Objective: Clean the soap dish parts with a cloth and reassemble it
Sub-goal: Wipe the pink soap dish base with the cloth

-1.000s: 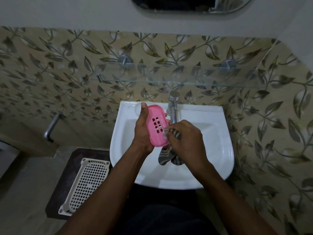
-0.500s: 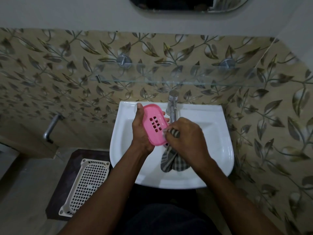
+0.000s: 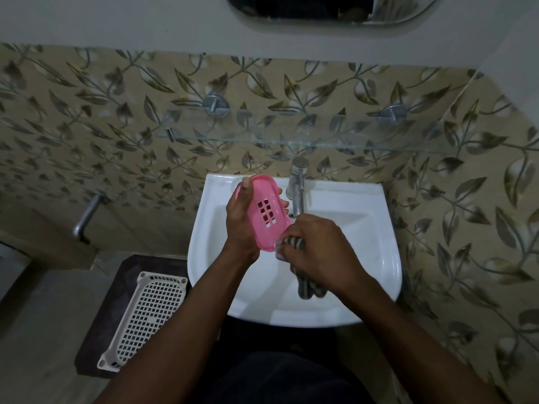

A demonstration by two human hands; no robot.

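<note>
Pink plastic soap dish part (image 3: 264, 214), slotted, tilted, is held over white basin (image 3: 364, 258), just L of tap (image 3: 297, 188). L hand (image 3: 242, 225) grips it: thumb on one long rim, fingertips curled round opposite edge. R hand (image 3: 315, 246) is curled tight on striped cloth (image 3: 306, 285), pressing it to dish's lower end; cloth tail hangs into basin. White mesh basket (image 3: 145, 316) sits on dark stand, L of basin, apart from hands.

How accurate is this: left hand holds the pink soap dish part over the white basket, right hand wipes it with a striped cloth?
One error: in the head view the pink soap dish part is over the sink, not the basket. Rest stands.
</note>
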